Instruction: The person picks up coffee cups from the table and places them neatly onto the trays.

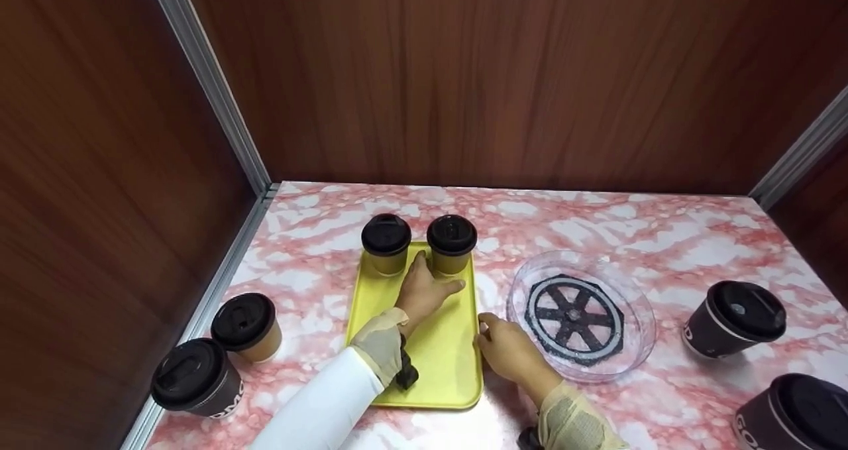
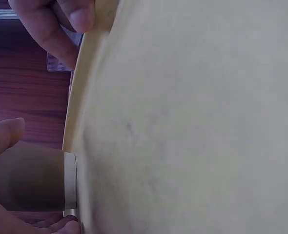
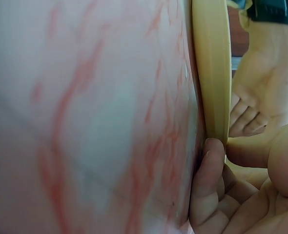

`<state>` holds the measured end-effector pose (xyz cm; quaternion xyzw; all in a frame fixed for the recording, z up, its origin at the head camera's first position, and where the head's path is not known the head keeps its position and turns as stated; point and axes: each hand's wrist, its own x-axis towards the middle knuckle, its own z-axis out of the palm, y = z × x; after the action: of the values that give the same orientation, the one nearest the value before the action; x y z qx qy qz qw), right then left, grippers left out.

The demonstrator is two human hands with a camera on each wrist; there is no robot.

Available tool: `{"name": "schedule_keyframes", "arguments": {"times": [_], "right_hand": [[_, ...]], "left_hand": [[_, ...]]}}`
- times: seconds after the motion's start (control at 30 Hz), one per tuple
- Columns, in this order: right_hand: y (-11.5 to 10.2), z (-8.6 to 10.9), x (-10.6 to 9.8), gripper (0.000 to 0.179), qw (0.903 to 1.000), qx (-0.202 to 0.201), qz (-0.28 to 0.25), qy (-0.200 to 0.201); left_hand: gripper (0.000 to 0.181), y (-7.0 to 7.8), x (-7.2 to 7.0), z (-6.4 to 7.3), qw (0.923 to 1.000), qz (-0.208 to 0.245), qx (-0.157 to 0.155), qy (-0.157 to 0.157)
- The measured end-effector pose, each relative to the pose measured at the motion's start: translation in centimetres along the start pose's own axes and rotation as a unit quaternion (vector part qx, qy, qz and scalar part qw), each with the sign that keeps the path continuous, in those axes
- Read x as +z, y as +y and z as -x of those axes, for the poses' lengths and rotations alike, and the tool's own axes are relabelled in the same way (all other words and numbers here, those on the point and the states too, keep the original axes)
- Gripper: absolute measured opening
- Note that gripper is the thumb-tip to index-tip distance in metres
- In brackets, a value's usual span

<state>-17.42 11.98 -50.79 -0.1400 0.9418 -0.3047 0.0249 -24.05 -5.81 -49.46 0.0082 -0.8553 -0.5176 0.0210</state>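
A yellow tray (image 1: 437,344) lies lengthwise on the marbled table. Two tan paper coffee cups with black lids stand at its far end: a left cup (image 1: 387,244) and a right cup (image 1: 452,243). My left hand (image 1: 422,297) reaches over the tray to the right cup, its fingers between the two cups and its straight thumb in front. In the left wrist view, thumb and fingers lie on either side of that tan cup (image 2: 31,180). My right hand (image 1: 510,350) pinches the tray's right edge; the right wrist view shows thumb and finger at the rim (image 3: 215,73).
A clear round dish (image 1: 646,344) with a black spoked wheel pattern lies right of the tray. At left stand a tan cup (image 1: 262,344) and a black cup (image 1: 218,390). Two more black cups, one farther (image 1: 712,327) and one nearer (image 1: 768,417), stand at right. Wooden panels enclose the table.
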Motion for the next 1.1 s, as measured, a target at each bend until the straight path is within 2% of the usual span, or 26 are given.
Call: {"name": "schedule_keyframes", "arguments": {"times": [0.17,0.3,0.53,0.77,1.1], "right_hand": [[0.2,0.0,-0.3,0.039,1.0000,0.002,0.007,0.001],[0.5,-0.1,-0.7,0.038,0.9999,0.002,0.008,0.006],[0.8,-0.1,-1.1,0.039,0.9998,0.011,0.008,0.012],[0.7,0.0,-0.9,0.039,0.9999,0.010,0.004,0.005],[0.1,0.1,-0.1,0.039,1.0000,-0.001,0.003,0.001]], "left_hand": [[0.095,0.4,-0.6,1.3,0.9996,0.025,0.008,-0.009],[0.093,0.8,-1.4,2.5,0.9988,0.038,0.031,-0.009],[0.093,0.7,-2.5,3.7,0.9988,0.024,0.041,0.006],[0.096,0.8,-3.3,5.1,0.9982,0.026,0.055,0.005],[0.101,2.1,-6.4,8.6,0.9940,0.024,0.098,0.042]]}}
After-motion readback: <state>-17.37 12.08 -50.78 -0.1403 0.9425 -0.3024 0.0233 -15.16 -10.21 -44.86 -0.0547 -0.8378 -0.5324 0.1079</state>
